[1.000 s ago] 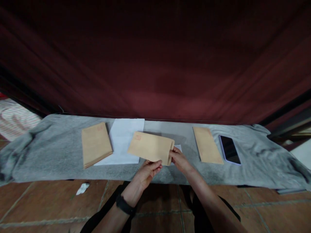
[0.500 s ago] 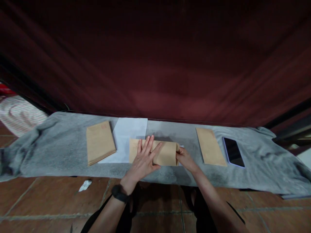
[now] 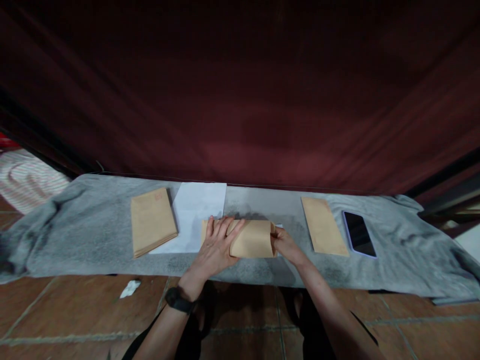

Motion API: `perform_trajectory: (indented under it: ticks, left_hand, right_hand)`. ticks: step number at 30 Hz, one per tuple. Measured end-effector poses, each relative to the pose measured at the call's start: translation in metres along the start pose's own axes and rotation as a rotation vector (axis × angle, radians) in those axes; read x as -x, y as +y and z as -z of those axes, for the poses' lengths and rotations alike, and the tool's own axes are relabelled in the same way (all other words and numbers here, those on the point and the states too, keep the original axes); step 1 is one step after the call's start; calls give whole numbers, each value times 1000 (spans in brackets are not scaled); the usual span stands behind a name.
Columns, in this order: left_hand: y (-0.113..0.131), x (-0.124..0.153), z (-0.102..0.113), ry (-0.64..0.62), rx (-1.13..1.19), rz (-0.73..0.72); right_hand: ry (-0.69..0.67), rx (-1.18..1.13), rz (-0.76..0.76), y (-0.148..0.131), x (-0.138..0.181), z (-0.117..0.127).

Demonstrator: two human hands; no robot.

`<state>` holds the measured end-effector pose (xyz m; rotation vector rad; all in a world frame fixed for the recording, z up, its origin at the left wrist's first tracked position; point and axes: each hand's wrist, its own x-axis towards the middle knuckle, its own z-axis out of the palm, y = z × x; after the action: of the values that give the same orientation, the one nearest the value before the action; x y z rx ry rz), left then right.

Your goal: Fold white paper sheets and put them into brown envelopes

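A brown paper envelope (image 3: 253,239) lies crosswise in front of me, its mouth facing right and bulging open. My left hand (image 3: 218,245) grips its left half, fingers curled over the far edge and thumb at the near edge. My right hand (image 3: 285,245) is at the mouth, its fingertips hidden inside. A sliver of white paper (image 3: 279,226) shows beside those closed fingers; most of it is concealed by the hand and envelope.
Left of my hands, a stack of brown envelopes (image 3: 153,220) partly covers white sheets (image 3: 198,200). To the right lie another brown envelope (image 3: 324,226) and a phone (image 3: 359,234). A grey cloth (image 3: 93,225) covers the surface. A crumpled white scrap (image 3: 130,288) is on the tiled floor.
My left hand has gone from lying spread flat on the envelope to curling around its edges, slightly further left. The envelope bulges more; my right hand stays at its mouth.
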<state>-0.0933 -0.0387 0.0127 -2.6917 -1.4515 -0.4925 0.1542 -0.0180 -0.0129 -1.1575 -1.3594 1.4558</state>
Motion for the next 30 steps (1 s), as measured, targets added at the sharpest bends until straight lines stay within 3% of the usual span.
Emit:
perform_trajectory:
  ticks: [9,15,21,23,30]
  left_hand:
    - [1,-2,3,-23,4,12]
    - [1,-2,5,-19,12,11]
    - [4,-3,-3,-50,28,56]
    - [3,-3,-4,-59,45,72]
    - [0,-3,-4,-93,91,85]
  right_hand:
    - [32,-93,-141,7,-4,-6]
    - [11,-9,-57,10,-6,-5]
    - [374,309,165,11,-8,10]
    - [421,325,190,8,-5,14]
    - [233,285,136,5,5,12]
